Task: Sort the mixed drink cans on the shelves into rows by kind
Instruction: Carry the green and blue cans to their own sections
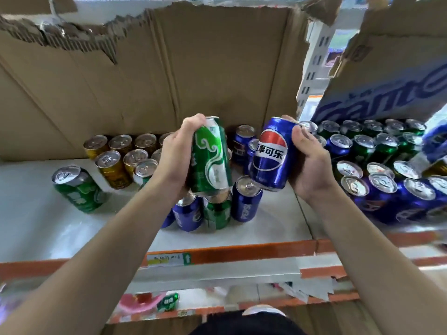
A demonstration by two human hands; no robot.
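Observation:
My left hand (175, 154) grips a tall green can (211, 158), held upright above the white shelf (36, 226). My right hand (312, 163) grips a blue Pepsi can (272, 154), tilted slightly left. Just below the two held cans stand two blue cans (245, 201) and a green can (217, 212) in a small mixed cluster. Several gold cans (113, 169) are grouped at the back left. A lone green can (78, 188) stands at the far left. On the right, green cans (362, 146) and blue cans (384, 194) fill the adjoining shelf section.
A torn cardboard sheet (193, 68) backs the shelf, and a blue-printed carton (391, 93) leans at the upper right. An orange shelf edge (242, 253) with a price label runs along the front. A lower shelf holds a small green item (168, 302).

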